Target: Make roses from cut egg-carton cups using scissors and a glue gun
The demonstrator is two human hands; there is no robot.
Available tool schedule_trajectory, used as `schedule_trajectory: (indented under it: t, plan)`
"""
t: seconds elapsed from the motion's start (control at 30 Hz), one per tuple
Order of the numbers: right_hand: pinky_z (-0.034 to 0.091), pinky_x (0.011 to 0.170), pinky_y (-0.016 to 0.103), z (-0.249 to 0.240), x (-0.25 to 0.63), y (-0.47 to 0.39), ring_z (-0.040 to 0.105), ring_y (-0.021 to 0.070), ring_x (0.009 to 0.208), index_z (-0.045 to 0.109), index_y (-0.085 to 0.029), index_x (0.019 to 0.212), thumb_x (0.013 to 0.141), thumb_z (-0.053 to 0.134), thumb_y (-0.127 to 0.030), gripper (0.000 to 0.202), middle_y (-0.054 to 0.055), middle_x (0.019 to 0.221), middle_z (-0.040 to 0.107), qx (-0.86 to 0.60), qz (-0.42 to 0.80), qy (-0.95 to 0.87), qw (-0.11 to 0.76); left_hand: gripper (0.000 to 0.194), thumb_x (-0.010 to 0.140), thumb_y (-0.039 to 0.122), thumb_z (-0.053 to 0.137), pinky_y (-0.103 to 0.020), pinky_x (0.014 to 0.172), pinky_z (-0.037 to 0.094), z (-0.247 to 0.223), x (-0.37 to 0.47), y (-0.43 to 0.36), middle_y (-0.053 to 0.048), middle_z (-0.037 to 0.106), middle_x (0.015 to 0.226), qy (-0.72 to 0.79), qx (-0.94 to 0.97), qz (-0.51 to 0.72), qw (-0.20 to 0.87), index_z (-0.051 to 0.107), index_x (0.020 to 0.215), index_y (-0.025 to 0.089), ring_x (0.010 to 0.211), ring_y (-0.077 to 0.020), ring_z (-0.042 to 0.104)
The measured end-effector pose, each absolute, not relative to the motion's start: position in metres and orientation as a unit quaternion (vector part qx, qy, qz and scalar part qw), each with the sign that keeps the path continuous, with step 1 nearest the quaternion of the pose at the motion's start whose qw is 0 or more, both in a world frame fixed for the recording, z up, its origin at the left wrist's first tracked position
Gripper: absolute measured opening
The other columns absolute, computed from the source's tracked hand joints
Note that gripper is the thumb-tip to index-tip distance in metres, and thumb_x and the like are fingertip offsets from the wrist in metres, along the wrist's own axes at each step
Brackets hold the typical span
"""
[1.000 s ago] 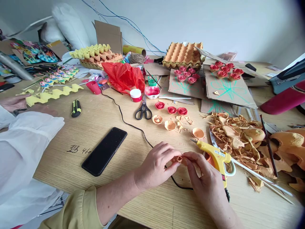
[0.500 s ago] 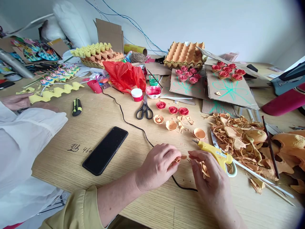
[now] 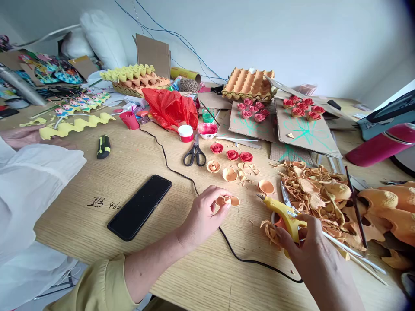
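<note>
Between the thumb and fingers of my left hand (image 3: 205, 212) is a small peach-coloured egg-carton flower piece (image 3: 228, 201), petals flaring outward. My right hand (image 3: 319, 248) is closed around the handle of a yellow hot glue gun (image 3: 282, 212), whose nozzle points left toward the flower piece. Just past the nozzle sits a cut egg-carton cup (image 3: 266, 186). Beneath the gun lie carton scraps (image 3: 269, 231) and part of a round orange container, mostly hidden. Farther up are a petal cup (image 3: 230, 174), an unpainted rose (image 3: 213, 166) and red-painted roses (image 3: 232, 155).
A heap of carton scraps (image 3: 313, 190) fills the right side. Black scissors (image 3: 194, 154), a phone (image 3: 140, 207) and a black cord (image 3: 241, 257) lie on the table. Cardboard sheets (image 3: 304, 134) hold several red roses. At left, a person's hand (image 3: 22, 136) touches a yellow carton strip (image 3: 78, 125).
My right hand has left the flower piece and moved right onto the glue gun, taking hold of it. My left hand has turned, showing more of the flower piece.
</note>
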State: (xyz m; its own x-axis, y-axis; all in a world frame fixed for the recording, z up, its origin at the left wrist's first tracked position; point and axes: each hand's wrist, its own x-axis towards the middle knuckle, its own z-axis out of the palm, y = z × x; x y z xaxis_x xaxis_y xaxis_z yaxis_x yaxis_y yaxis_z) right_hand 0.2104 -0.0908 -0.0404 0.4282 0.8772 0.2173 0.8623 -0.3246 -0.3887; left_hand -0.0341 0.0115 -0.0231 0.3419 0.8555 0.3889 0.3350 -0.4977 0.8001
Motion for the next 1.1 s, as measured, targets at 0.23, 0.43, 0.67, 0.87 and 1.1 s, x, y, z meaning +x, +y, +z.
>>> schedule_trajectory:
  t: [0.23, 0.43, 0.67, 0.87, 1.1]
  plan:
    - [0.043, 0.045, 0.032, -0.033, 0.216, -0.090, 0.063, 0.0227, 0.053, 0.055, -0.023, 0.099, 0.074, 0.072, -0.066, 0.053, 0.003, 0.070, 0.068, -0.812, 0.056, -0.478, 0.331, 0.021, 0.087, 0.009, 0.060, -0.020, 0.060, 0.054, -0.026, -0.035, 0.015, -0.006, 0.073, 0.101, 0.393, 0.713, 0.434, 0.386, 0.066, 0.106, 0.017, 0.078, -0.0127, 0.070]
    - [0.060, 0.067, 0.032, -0.012, 0.210, -0.092, 0.071, 0.0265, 0.090, 0.063, -0.022, 0.106, 0.070, 0.084, -0.050, 0.050, 0.010, 0.103, 0.073, -0.703, 0.263, -0.328, 0.574, 0.019, 0.090, 0.010, 0.057, -0.025, 0.072, 0.061, -0.024, -0.034, 0.014, -0.008, 0.074, 0.103, 0.380, 0.672, 0.445, 0.454, 0.064, 0.107, 0.015, 0.082, -0.0143, 0.076]
    - [0.051, 0.051, 0.023, -0.001, 0.192, -0.098, 0.059, 0.0170, 0.065, 0.068, -0.021, 0.091, 0.079, 0.076, -0.050, 0.032, 0.004, 0.075, 0.066, -0.639, 0.424, -0.308, 0.562, 0.021, 0.089, 0.008, 0.057, -0.022, 0.065, 0.059, -0.023, -0.034, 0.013, -0.008, 0.072, 0.103, 0.370, 0.670, 0.455, 0.456, 0.064, 0.107, 0.015, 0.077, -0.0127, 0.075]
    - [0.032, 0.040, 0.021, 0.001, 0.179, -0.099, 0.041, 0.0117, 0.052, 0.063, -0.021, 0.080, 0.085, 0.069, -0.047, 0.027, 0.002, 0.068, 0.058, -0.605, 0.451, -0.366, 0.544, 0.016, 0.087, 0.014, 0.064, -0.020, 0.063, 0.057, -0.020, -0.034, 0.013, -0.007, 0.071, 0.098, 0.401, 0.692, 0.447, 0.400, 0.068, 0.102, 0.016, 0.081, -0.0139, 0.070]
    - [0.040, 0.046, 0.023, -0.001, 0.176, -0.102, 0.045, 0.0124, 0.051, 0.066, -0.024, 0.085, 0.093, 0.057, -0.052, 0.031, 0.002, 0.069, 0.061, -0.629, 0.396, -0.524, 0.415, 0.022, 0.083, 0.005, 0.058, -0.016, 0.057, 0.049, -0.022, -0.034, 0.013, -0.003, 0.070, 0.092, 0.407, 0.729, 0.438, 0.333, 0.065, 0.101, 0.016, 0.073, -0.0098, 0.064]
